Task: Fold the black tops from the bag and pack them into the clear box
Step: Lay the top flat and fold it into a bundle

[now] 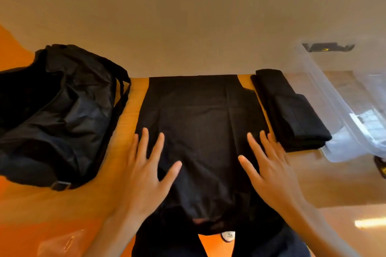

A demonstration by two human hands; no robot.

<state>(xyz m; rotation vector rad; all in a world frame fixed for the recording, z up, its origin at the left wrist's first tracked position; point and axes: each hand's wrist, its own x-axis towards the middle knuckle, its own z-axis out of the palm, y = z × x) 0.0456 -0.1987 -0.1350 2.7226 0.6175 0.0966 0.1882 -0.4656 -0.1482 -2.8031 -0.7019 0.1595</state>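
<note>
A black top (200, 115) is lying spread flat on the desk (41, 204), straight ahead of the person, its far edge reaching the back of the desk and its near end hanging off the front edge. Both side parts are lying folded in over the middle, showing as long creases.

The left hand (144, 173) is resting flat on the top's near left part, fingers straight and spread, gripping nothing. The right hand (269, 171) is lying the same way on the near right part, palm down, fingers fanned out, holding nothing. The bare middle of the top is showing between the two hands, and most of the cloth is lying beyond the fingertips.

Just right of the top, apart from it by a strip of desk, one pile (292, 115) of folded black tops is sitting; how many are in it I cannot tell. Touching the pile's right side, one clear box (344, 110) is standing open. On the left, one black bag (58, 106) is slumping on the desk, its strap running along the side nearest the top.
</note>
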